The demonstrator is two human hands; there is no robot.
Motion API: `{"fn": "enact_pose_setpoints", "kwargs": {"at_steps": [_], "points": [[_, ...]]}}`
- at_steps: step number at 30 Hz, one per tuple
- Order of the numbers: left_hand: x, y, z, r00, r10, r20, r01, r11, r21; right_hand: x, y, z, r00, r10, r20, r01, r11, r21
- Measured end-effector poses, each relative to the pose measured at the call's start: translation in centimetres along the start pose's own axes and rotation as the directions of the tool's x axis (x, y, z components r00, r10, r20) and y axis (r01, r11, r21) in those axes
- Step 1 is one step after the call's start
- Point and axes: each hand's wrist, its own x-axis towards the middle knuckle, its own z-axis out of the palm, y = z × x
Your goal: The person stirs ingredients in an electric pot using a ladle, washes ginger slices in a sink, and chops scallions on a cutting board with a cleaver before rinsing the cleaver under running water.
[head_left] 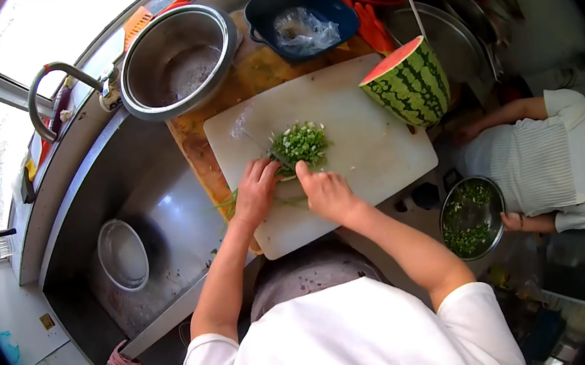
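Observation:
My left hand (256, 190) is closed on green stalks (285, 180) on the white cutting board (377, 165). Just to its right, my right hand (328, 194) is closed around a knife, with its index finger pointing forward along it. The handle is hidden in the hand, and a dark, narrow part of the blade (281, 159) shows beside my left fingertips. A heap of chopped green onion (304, 143) lies on the board, touching the blade and just beyond both hands. Some thin green leaves stick out left of my left hand.
A cut watermelon (411, 86) rests at the board's upper right corner. Behind the board are a steel pot (136, 92) and a blue basin (262, 13). The sink (167, 218) with a bowl (122, 254) is left. At right, another person holds a bowl of chopped greens (472, 223).

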Motion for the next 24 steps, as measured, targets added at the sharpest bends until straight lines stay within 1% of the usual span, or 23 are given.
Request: {"fn": "enact_pose_setpoints", "kwargs": {"at_steps": [1, 4, 7, 10, 13, 16, 17, 20, 21, 23, 24], "points": [[-0.2, 0.3, -0.2, 1.0, 0.005, 0.004, -0.004, 1.0, -0.018, -0.3, -0.2, -0.2, 1.0, 0.01, 0.006, -0.01, 1.0, 0.021], [-0.7, -0.8, 0.4, 0.996, 0.074, 0.053, -0.074, 0.997, 0.001, -0.4, -0.3, -1.8, 1.0, 0.008, 0.013, -0.008, 0.999, 0.031], [-0.8, -0.9, 0.6, 0.994, 0.093, 0.056, -0.094, 0.995, 0.019, -1.0, -1.3, -4.1, 0.996, 0.039, 0.077, -0.043, 0.998, 0.043], [-1.0, -1.2, 0.9, 0.99, 0.114, 0.087, -0.12, 0.99, 0.068, -1.0, -1.2, -3.7, 0.995, 0.028, 0.092, -0.032, 0.999, 0.039], [-1.2, -0.2, 0.4, 0.993, 0.046, 0.111, -0.051, 0.997, 0.05, -0.5, -0.2, 0.6, 0.999, 0.043, -0.02, -0.042, 0.997, 0.058], [-1.2, 3.0, -1.0, 0.987, -0.039, 0.158, 0.008, 0.981, 0.193, -0.6, -0.6, 0.6, 0.998, 0.036, -0.054, -0.03, 0.994, 0.11], [-1.4, 3.5, -0.9, 0.981, -0.05, 0.189, 0.005, 0.973, 0.232, -0.2, -0.1, 0.6, 0.999, 0.034, -0.032, -0.028, 0.988, 0.153], [-2.6, 1.8, 1.5, 0.999, -0.005, 0.038, -0.005, 0.965, 0.261, -0.4, 1.1, 0.9, 0.994, -0.003, -0.109, 0.023, 0.984, 0.176], [-3.0, 0.7, 1.9, 1.0, -0.016, 0.026, 0.011, 0.982, 0.189, -0.6, 1.0, 0.3, 0.993, 0.022, -0.118, 0.001, 0.982, 0.188], [-2.4, -0.1, 0.7, 0.998, -0.01, 0.068, 0.004, 0.995, 0.1, -1.1, 0.0, -1.8, 0.989, 0.068, -0.131, -0.038, 0.975, 0.219], [-2.0, -0.1, 0.0, 0.996, -0.002, 0.09, -0.003, 0.998, 0.056, -1.2, -0.4, -2.8, 0.994, 0.063, -0.084, -0.045, 0.979, 0.197]]}}
